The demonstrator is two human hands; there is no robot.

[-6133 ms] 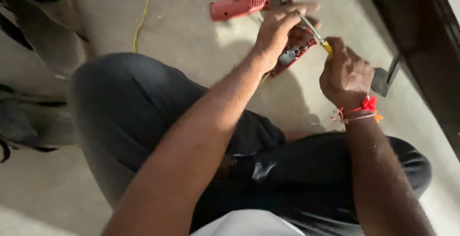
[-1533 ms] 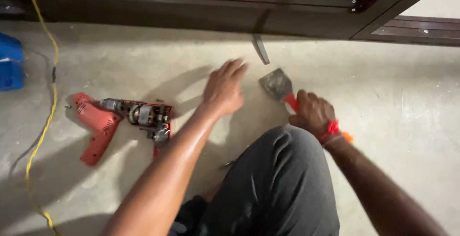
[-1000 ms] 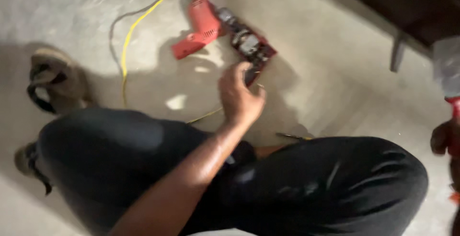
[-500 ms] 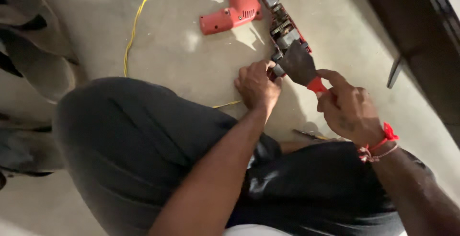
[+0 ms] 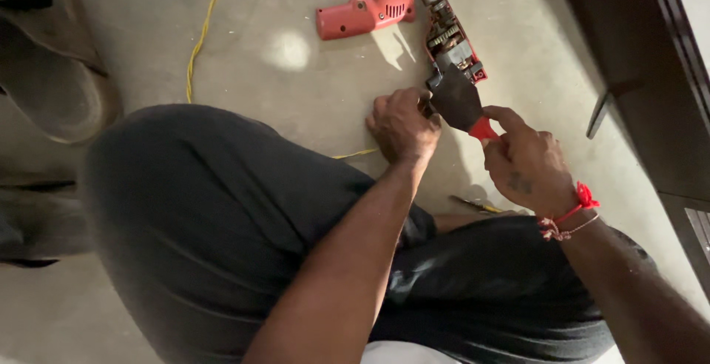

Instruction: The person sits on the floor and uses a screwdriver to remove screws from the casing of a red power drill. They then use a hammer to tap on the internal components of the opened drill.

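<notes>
I sit on a concrete floor with my knees up. My right hand grips the red handle of a putty knife, whose dark blade points at the open drill half with its gears and motor exposed. My left hand rests closed on the floor right beside the blade's lower edge, touching the drill's end; what its fingers pinch is hidden. The drill's red shell half lies apart, further up the floor.
A yellow cord runs across the floor at upper left. A screwdriver lies by my right leg. A dark metal door frame lines the right side. Sandals sit at the left.
The view has swung from the door frame down to the drill. My right hand brought the putty knife over to the open drill, and my left hand dropped to the floor beside it.
</notes>
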